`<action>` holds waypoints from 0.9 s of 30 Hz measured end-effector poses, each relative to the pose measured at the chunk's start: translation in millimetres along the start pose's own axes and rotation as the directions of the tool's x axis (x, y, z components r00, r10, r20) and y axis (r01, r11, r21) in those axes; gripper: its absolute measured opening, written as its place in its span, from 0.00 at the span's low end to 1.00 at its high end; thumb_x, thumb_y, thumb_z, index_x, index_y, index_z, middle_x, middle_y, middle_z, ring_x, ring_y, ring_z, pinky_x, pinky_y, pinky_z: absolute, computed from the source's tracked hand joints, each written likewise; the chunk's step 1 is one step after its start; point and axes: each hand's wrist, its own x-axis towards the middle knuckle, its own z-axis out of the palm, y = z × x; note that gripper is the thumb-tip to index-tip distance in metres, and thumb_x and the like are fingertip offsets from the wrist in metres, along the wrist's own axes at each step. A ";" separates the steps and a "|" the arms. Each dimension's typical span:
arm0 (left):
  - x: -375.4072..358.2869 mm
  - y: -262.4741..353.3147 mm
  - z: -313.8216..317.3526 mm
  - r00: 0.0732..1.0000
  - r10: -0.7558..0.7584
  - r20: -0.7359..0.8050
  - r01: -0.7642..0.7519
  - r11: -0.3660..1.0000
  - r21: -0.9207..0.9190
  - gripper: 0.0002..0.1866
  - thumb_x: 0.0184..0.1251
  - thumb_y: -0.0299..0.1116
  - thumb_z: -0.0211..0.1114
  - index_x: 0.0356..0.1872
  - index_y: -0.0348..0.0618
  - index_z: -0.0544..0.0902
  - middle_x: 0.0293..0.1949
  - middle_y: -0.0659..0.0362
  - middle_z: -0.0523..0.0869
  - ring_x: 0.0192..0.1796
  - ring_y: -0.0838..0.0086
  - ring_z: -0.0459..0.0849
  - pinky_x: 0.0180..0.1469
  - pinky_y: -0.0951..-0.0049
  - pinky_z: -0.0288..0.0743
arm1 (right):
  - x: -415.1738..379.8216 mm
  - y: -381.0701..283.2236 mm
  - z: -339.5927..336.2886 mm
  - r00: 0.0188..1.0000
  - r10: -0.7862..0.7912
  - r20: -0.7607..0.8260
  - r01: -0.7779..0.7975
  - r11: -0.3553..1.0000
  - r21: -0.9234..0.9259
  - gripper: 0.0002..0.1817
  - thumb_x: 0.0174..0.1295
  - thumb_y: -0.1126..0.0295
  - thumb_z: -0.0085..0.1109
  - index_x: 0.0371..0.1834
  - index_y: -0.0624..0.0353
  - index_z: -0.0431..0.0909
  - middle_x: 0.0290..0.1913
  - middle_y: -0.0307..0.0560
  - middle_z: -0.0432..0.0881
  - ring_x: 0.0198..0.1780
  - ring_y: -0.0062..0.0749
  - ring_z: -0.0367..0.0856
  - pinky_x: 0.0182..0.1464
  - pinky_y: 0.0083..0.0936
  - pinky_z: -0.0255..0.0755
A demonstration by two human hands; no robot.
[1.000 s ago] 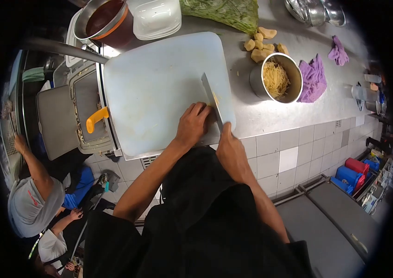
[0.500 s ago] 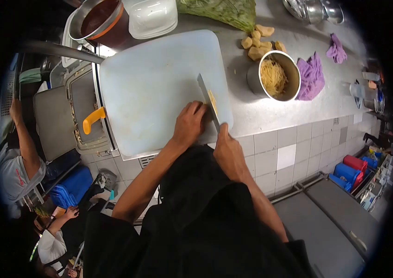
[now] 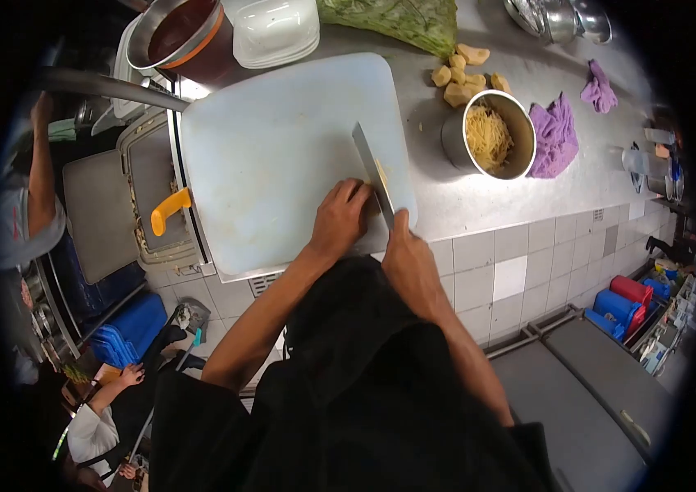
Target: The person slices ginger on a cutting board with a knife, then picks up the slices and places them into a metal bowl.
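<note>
My right hand is closed round the handle of a kitchen knife. The blade points away from me over the right part of a pale cutting board. Thin yellow strips lie along the blade's right side. On the blade's left, my left hand rests on the board with curled fingers close to the steel. Whatever is under those fingertips is hidden. Right of the board stands a metal pot with yellow shreds inside, beside several peeled yellow chunks that look like potatoes.
White dishes and a bowl of dark red liquid stand behind the board. A bag of greens lies at the back. Purple cloths are right of the pot. A yellow handle juts by the left edge. Other people work at left.
The knife blade has shifted slightly against the board, and fewer strips show beside it. My left hand stays almost in place. At the far left, another person has moved their arm and body.
</note>
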 end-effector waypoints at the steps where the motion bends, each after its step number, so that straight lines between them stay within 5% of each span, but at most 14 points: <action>1: 0.1 2.9 -0.5 1.000 -0.004 -0.008 0.004 1.000 -0.003 0.19 0.56 0.18 0.67 0.51 0.37 0.83 0.47 0.52 0.83 0.50 0.54 0.84 0.53 0.57 0.83 | -1.3 -7.2 -10.1 1.000 -0.010 0.023 0.010 1.000 0.015 0.17 0.63 0.81 0.49 0.54 0.66 0.58 0.36 0.81 0.82 0.38 0.79 0.83 0.42 0.65 0.76; 8: -2.6 -1.5 5.1 1.000 -0.017 -0.010 0.017 0.999 -0.042 0.19 0.56 0.18 0.67 0.51 0.37 0.83 0.47 0.52 0.83 0.50 0.54 0.84 0.53 0.58 0.82 | -40.8 0.8 -0.3 0.983 0.154 0.098 -0.134 0.974 -0.185 0.16 0.65 0.80 0.49 0.54 0.67 0.58 0.35 0.78 0.81 0.38 0.78 0.82 0.41 0.65 0.75; 13: -3.5 -0.8 3.7 0.999 -0.032 -0.005 0.032 0.999 -0.021 0.20 0.56 0.17 0.66 0.52 0.38 0.83 0.46 0.52 0.83 0.51 0.54 0.84 0.55 0.57 0.81 | -0.6 12.5 25.9 0.995 -0.064 -0.078 0.058 0.995 -0.083 0.18 0.65 0.80 0.49 0.56 0.65 0.59 0.38 0.77 0.83 0.40 0.77 0.83 0.43 0.65 0.76; 17: 2.4 -0.9 4.2 1.000 0.003 -0.012 -0.003 1.000 -0.009 0.20 0.56 0.17 0.66 0.52 0.38 0.83 0.47 0.53 0.83 0.51 0.54 0.84 0.55 0.57 0.82 | -17.7 -12.5 -11.9 0.999 -0.046 -0.029 0.045 0.998 -0.047 0.17 0.65 0.80 0.49 0.56 0.65 0.59 0.38 0.76 0.83 0.39 0.77 0.83 0.42 0.64 0.76; 19: -3.4 -0.4 5.0 1.000 0.004 -0.030 -0.005 0.999 -0.038 0.20 0.56 0.17 0.65 0.52 0.38 0.83 0.47 0.53 0.84 0.51 0.54 0.84 0.55 0.57 0.82 | -42.5 -18.7 -16.9 0.988 0.136 0.080 -0.120 0.977 -0.174 0.17 0.64 0.81 0.49 0.55 0.66 0.59 0.39 0.77 0.83 0.38 0.76 0.83 0.42 0.64 0.76; 23: -4.4 -3.6 5.3 0.999 0.018 -0.040 -0.020 0.999 -0.037 0.19 0.57 0.17 0.65 0.52 0.37 0.83 0.48 0.52 0.84 0.51 0.54 0.84 0.55 0.57 0.82 | -45.5 3.0 4.3 0.976 0.191 0.105 -0.167 0.964 -0.205 0.17 0.64 0.81 0.49 0.54 0.66 0.60 0.38 0.76 0.82 0.38 0.76 0.83 0.41 0.63 0.76; 25: -4.5 -3.8 3.0 0.999 0.028 -0.023 -0.028 0.999 -0.023 0.17 0.59 0.16 0.64 0.51 0.36 0.83 0.47 0.51 0.84 0.50 0.53 0.84 0.54 0.56 0.82 | -28.2 20.2 24.3 0.999 -0.029 -0.028 0.026 0.997 -0.078 0.16 0.65 0.80 0.50 0.54 0.65 0.60 0.38 0.75 0.82 0.38 0.75 0.84 0.40 0.62 0.77; 27: -5.7 -2.2 4.1 0.999 0.020 -0.030 -0.021 0.999 -0.026 0.16 0.60 0.16 0.64 0.50 0.36 0.83 0.47 0.51 0.84 0.50 0.52 0.84 0.54 0.56 0.82 | -22.4 21.0 30.4 0.996 -0.047 -0.071 0.039 0.993 -0.114 0.16 0.65 0.81 0.50 0.54 0.64 0.60 0.38 0.74 0.83 0.38 0.74 0.84 0.40 0.62 0.78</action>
